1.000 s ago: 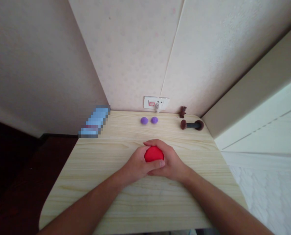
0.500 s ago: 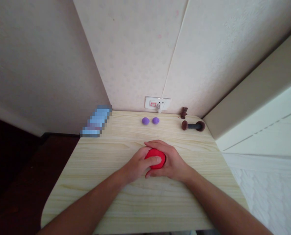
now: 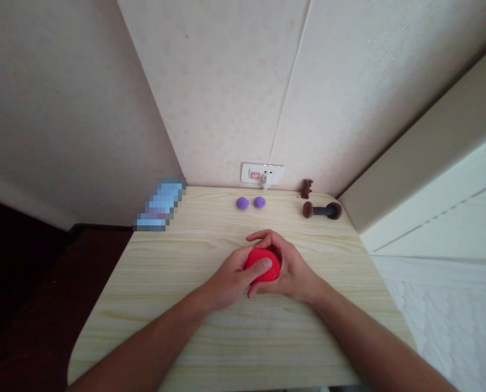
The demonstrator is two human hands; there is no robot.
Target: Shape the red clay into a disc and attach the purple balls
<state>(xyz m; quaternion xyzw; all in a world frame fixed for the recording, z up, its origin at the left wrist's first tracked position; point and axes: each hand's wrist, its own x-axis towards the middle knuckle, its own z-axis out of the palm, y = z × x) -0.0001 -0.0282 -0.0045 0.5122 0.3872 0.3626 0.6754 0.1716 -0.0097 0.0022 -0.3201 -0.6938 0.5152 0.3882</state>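
Observation:
Between both hands, over the middle of the wood-grain table (image 3: pixel 177 337), is a rounded red lump of what looks like modelling clay (image 3: pixel 260 260). My left hand (image 3: pixel 232 277) grips it from the left, its thumb lying across the top and its other fingers hidden beneath. My right hand (image 3: pixel 289 267) curves round the right side, with fingers at the far edge and thumb at the near edge. Behind the hands, two small purple balls (image 3: pixel 243 203) rest side by side on the table.
A brown dumbbell-shaped piece with a dark bar (image 3: pixel 322 210) lies at the back right, near a small brown figure (image 3: pixel 307 188). At the back left sits a blurred blue object (image 3: pixel 161 204). A wall socket (image 3: pixel 262 173) with a plug is just above the table's back edge.
The red clay and both hands have shifted slightly to the right. My right hand's fingers have lifted and loosened at the far side, and the left thumb is more angled across the top.

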